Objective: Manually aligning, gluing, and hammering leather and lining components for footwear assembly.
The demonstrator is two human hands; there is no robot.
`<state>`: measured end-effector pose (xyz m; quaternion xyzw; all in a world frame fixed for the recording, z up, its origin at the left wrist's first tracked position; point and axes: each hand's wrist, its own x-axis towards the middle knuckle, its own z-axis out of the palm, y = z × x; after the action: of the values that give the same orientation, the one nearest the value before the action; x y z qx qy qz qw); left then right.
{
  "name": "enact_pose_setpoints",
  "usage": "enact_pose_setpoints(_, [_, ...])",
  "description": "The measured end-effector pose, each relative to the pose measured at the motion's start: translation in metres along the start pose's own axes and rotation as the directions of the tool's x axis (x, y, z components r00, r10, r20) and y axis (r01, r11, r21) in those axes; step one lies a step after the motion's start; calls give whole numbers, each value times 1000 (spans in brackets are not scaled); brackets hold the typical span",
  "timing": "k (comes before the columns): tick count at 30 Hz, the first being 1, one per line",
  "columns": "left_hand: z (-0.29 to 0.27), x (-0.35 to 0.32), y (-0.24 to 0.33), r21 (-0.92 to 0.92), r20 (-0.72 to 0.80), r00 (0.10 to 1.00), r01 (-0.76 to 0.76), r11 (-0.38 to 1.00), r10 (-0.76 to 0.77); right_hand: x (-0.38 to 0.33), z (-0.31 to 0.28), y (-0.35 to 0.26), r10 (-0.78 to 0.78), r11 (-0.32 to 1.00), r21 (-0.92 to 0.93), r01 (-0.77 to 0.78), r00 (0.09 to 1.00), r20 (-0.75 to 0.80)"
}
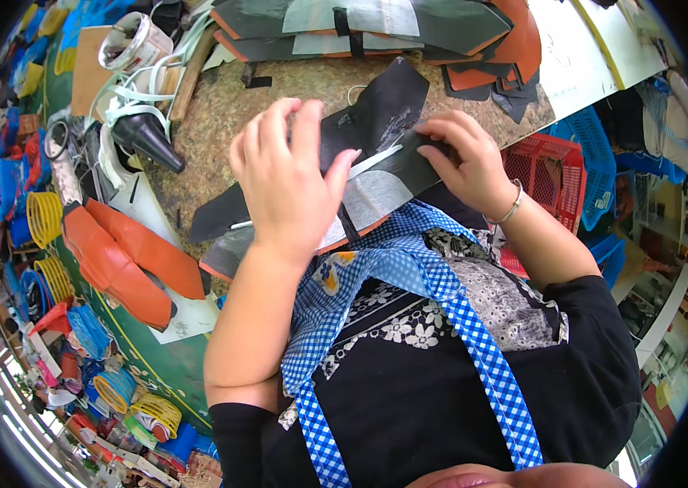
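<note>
A dark cut leather piece (376,114) with a grey lining patch (372,199) and an orange edge lies on the brown worktop (230,114) just in front of my chest. My left hand (287,183) presses down on its left part, fingers spread, and a thin pale strip (372,161) sticks out from under the fingers. My right hand (466,159), a bracelet on its wrist, pinches the piece's right edge with bent fingers. I cannot tell whether the strip is a tool or tape.
Stacked dark and orange cut pieces (376,28) lie at the far side of the worktop. Orange pieces (128,260) lie at the left. A black cone-shaped item (149,138) and a white tape roll (128,41) sit at the upper left. Red and blue baskets (559,167) stand at the right.
</note>
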<state>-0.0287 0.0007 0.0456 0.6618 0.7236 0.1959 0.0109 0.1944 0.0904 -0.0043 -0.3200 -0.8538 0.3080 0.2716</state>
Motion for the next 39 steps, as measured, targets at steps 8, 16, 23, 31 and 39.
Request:
enact_pose_setpoints(8, [33,-49,13,19,91,914,-398,917,395,14,15,-2,-77,983,-161,86,995,63])
enact_pose_setpoints(16, [40,-40,28,238,167,865,-501,832,473,23,15,1,5,988,-153,0,1000,31])
enact_pose_setpoints(23, [42,-31,41,314,308,862,-492,812,403,15,5,4,-59,990,-129,59,998,5])
enact_pose_setpoints(31, [28,-15,37,138,344,874,-409,902,343,-4,6,2,-277,894,-309,324,943,187])
enact_pose_setpoints(39, [23,4,-6,74,106,965,233,970,-240,-3,6,1,-288,881,-336,333,941,177])
